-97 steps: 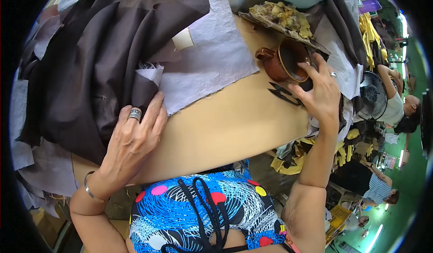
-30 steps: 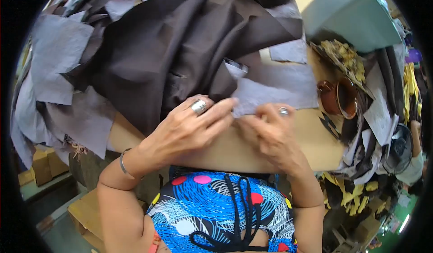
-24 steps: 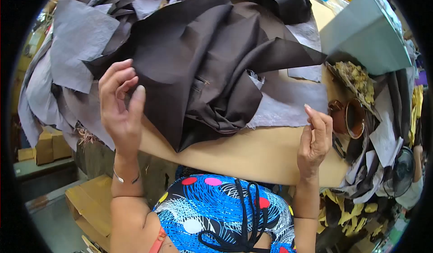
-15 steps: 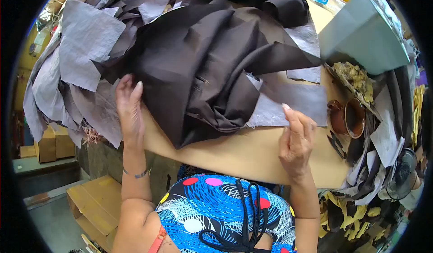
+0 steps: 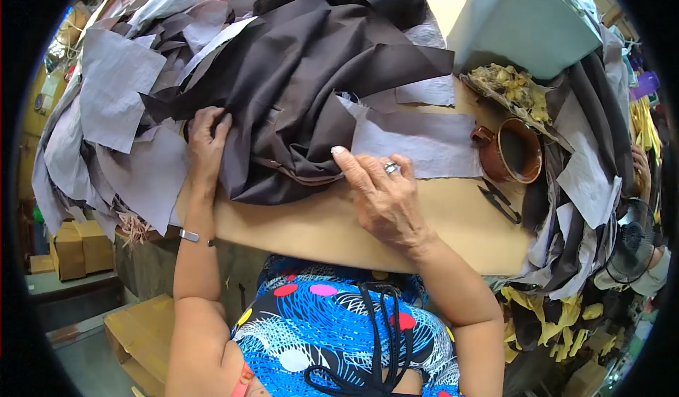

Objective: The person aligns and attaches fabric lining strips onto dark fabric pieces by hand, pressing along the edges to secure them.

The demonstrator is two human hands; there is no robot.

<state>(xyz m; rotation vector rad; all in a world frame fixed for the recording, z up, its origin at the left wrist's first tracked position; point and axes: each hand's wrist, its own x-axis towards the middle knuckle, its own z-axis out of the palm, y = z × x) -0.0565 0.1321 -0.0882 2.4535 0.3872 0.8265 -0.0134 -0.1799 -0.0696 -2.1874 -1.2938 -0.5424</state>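
A large heap of dark brown cloth (image 5: pixel 283 79) lies crumpled on the tan table. My left hand (image 5: pixel 207 146) is closed at the heap's left edge, its fingers bent against the fabric. At the heap's lower right, my right hand (image 5: pixel 387 195) rests with its index finger stretched onto the brown cloth and the other fingers bent but apart; its thumb is mostly hidden. Just beyond that hand lies a flat strip of cloth (image 5: pixel 424 149), pale grey with a brown band along its top. Grey cloth pieces (image 5: pixel 124 89) are piled left of my left hand.
To the right stand a brown glazed mug (image 5: pixel 513 153) and a small black cutting tool (image 5: pixel 501 200). Behind them are a tray of yellowish lumps (image 5: pixel 506 93) and a pale box (image 5: pixel 527 26). More cloth (image 5: pixel 587 185) hangs over the right edge. Another person's hand (image 5: pixel 641 171) shows beyond.
My right hand has moved left onto the brown heap. My left hand's fingers have bent in against the cloth edge. The whole view has shifted, with table items appearing further left.
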